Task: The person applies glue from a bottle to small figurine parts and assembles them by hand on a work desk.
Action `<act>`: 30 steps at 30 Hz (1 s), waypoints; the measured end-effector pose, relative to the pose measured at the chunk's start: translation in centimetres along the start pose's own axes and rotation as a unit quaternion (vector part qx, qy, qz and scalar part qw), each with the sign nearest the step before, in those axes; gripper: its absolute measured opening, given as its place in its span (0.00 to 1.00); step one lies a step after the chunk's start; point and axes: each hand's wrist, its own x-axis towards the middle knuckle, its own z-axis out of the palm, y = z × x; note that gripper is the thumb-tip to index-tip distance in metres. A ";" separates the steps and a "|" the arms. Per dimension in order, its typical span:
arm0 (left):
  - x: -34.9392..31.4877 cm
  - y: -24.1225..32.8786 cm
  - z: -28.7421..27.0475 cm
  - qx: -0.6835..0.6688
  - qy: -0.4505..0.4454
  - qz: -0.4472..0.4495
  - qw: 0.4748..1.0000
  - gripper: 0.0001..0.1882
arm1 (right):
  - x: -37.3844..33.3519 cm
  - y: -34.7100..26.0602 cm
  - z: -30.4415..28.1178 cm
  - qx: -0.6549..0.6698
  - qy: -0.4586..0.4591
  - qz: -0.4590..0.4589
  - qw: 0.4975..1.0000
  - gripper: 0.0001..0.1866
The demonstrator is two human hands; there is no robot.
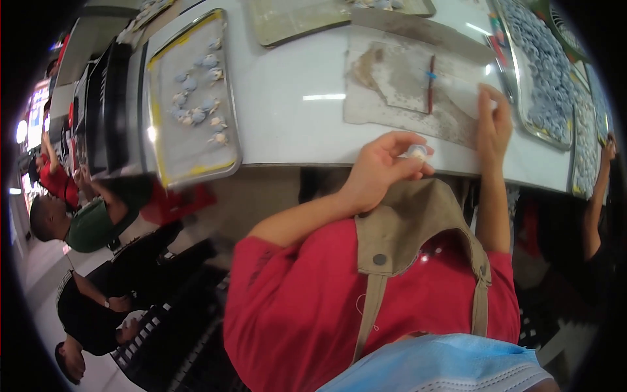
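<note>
My left hand [386, 164] is closed in a pinch around a small white-and-pale-blue figurine piece [418, 152], just past the table's near edge. My right hand [494, 127] hovers by the right side of a stained cardboard sheet [366, 116]. Its fingers are loosely curved and apart, with nothing visible in them. On the cardboard lies a thin dark red stick tool [430, 98] with a blue bit around its middle. To the left, a metal tray [157, 98] with yellow tape along its edge carries several small blue-and-cream figurine pieces [189, 83].
A large tray [567, 140] heaped with grey-blue pieces [539, 65] stands at the right, beside another tray of pale pieces [585, 144]. A further tray [297, 29] sits at the far side. A red stool [173, 202] is under the table. Other people sit left and right.
</note>
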 end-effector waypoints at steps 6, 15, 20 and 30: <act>-0.3 0.2 0.6 0.008 0.005 -0.009 1.000 0.15 | 3.2 2.0 -6.9 -0.313 0.095 -0.216 0.920 0.12; 0.3 -0.2 0.5 0.026 0.032 -0.018 0.999 0.17 | 6.0 5.8 -10.0 -0.391 0.057 -0.149 0.907 0.11; 0.8 0.0 1.0 0.037 0.019 -0.030 0.999 0.17 | 6.5 4.2 -11.4 -0.370 0.018 -0.121 0.921 0.09; 0.4 -0.5 0.9 0.023 0.011 -0.020 0.999 0.16 | 7.0 3.2 -12.6 -0.234 0.010 -0.041 0.971 0.06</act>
